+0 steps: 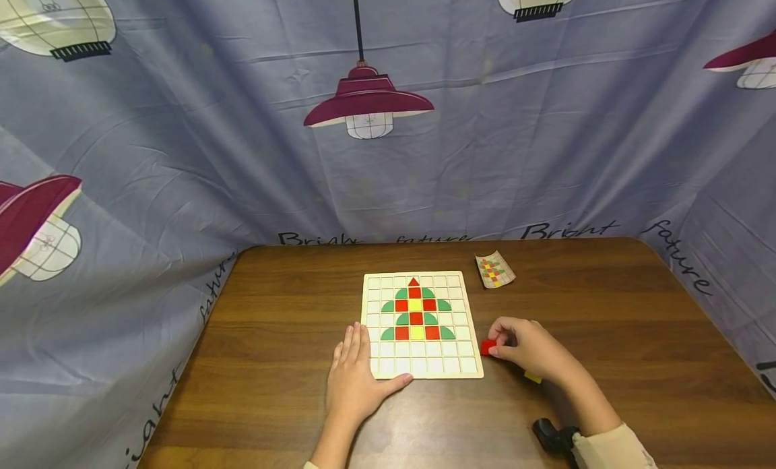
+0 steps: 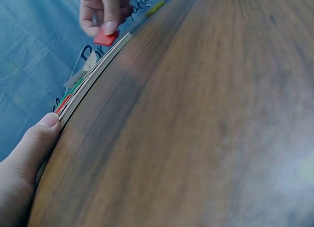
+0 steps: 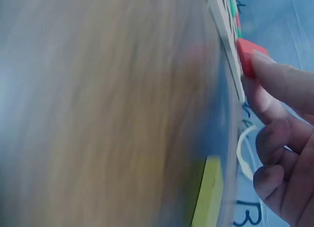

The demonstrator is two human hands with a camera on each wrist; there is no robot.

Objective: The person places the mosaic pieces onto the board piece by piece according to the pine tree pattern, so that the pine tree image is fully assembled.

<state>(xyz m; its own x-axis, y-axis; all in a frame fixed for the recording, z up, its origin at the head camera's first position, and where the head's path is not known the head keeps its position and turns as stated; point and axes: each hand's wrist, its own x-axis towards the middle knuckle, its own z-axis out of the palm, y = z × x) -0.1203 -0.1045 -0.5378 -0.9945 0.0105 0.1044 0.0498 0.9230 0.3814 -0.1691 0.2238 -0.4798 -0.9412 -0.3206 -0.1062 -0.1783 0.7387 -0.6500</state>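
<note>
A white gridded board lies on the table, bearing a tree pattern of red, yellow and green tiles. My left hand rests along its left and lower edges, fingers straight and thumb stretched out. In the left wrist view the thumb touches the board's edge. Just off the board's right edge, my right hand pinches a red square tile between thumb and fingers. The red tile is raised above the table in the right wrist view. A yellow tile lies beneath the right hand, partly hidden by it.
A small paper card printed with a similar tree pattern lies behind the board to the right. The brown wooden table ends at a grey-blue curtain at the back and sides. A black device is worn at the right wrist.
</note>
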